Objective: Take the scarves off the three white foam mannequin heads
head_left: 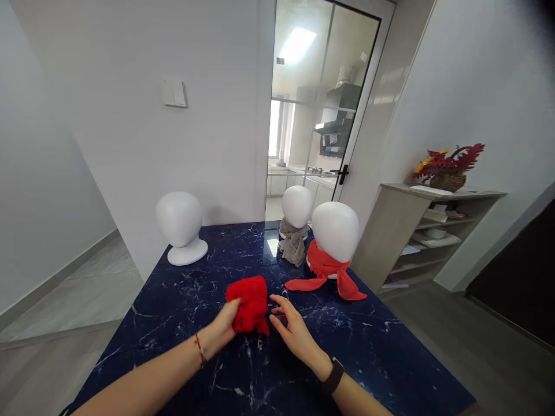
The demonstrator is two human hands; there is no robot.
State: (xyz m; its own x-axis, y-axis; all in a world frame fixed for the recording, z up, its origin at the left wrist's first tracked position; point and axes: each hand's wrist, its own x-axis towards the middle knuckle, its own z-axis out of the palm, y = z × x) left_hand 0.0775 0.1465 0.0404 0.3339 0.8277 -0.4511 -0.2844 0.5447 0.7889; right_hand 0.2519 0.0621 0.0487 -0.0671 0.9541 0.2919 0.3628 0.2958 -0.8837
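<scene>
A bunched, bright red scarf [251, 300] is held above the dark blue marbled table [173, 312]. My left hand [228, 319] grips its left side, the fingers partly hidden behind the cloth. Just to the right of the scarf, my right hand [291, 326] hovers with its fingers apart, holding nothing. A bare white mannequin head [180, 222] stands at the table's back left. At the right, another mannequin head [336, 228] wears a coral-red scarf [325, 266] knotted round its neck. Behind it, a smaller-looking head [297, 205] has a grey scarf [293, 242] tied round its neck.
A glass door [312, 86] stands beyond the table, with a kitchen behind it. To the right is a shelf unit [373, 237] topped by a basket [448, 181] of red and yellow leaves. A light switch [174, 93] is on the wall.
</scene>
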